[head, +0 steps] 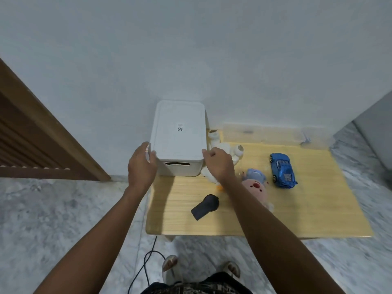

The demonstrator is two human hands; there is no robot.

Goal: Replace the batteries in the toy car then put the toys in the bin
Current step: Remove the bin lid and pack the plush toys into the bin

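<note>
Both hands, left (pixel 141 164) spread and right (pixel 219 163) apparently curled, flank the lidded bin (pixel 179 137) while the toy car (pixel 282 170) lies well apart on the surface (pixel 318 209); lifting the lid could nudge nearby plush toys (pixel 254 183).

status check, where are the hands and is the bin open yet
Left hand and right hand at the lid edges of the white bin, lid still on. Blue toy car untouched on table. Nothing blocking.
</note>
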